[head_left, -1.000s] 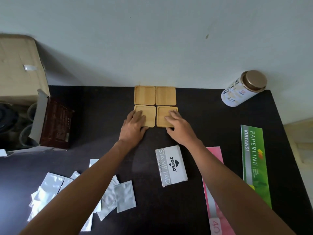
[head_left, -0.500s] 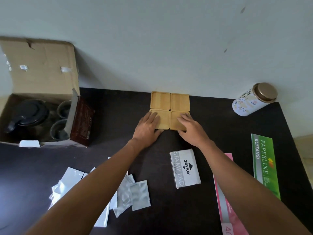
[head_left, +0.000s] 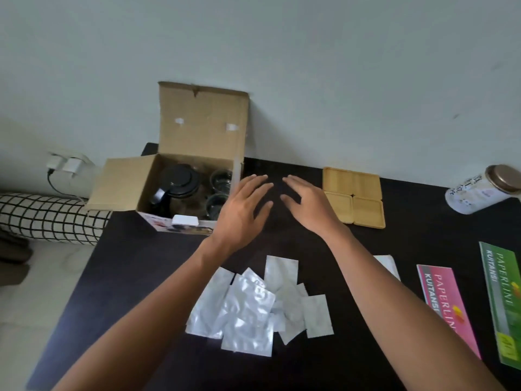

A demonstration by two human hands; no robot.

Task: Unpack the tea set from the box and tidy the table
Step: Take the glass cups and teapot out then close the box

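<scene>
An open cardboard box [head_left: 197, 131] stands at the back left of the black table [head_left: 135, 272]. Inside it I see a glass teapot with a black lid [head_left: 177, 182] and two glass cups [head_left: 221, 179]. Several square wooden coasters [head_left: 356, 197] lie in a grid at the back, right of my hands. My left hand [head_left: 242, 213] hovers just right of the box, fingers apart and empty. My right hand [head_left: 307, 204] hovers beside it, also spread and empty, left of the coasters.
A pile of silver foil sachets [head_left: 253, 303] lies near the front. A white tin with a bronze lid [head_left: 479, 190] lies at the back right. Pink [head_left: 442, 300] and green [head_left: 504, 300] receipt books sit on the right. A checked cushion [head_left: 48, 215] and wall chargers [head_left: 67, 165] are off the table's left.
Both hands have lifted off the front two coasters and moved left toward the box. The view has swung left, so the whole box now shows.
</scene>
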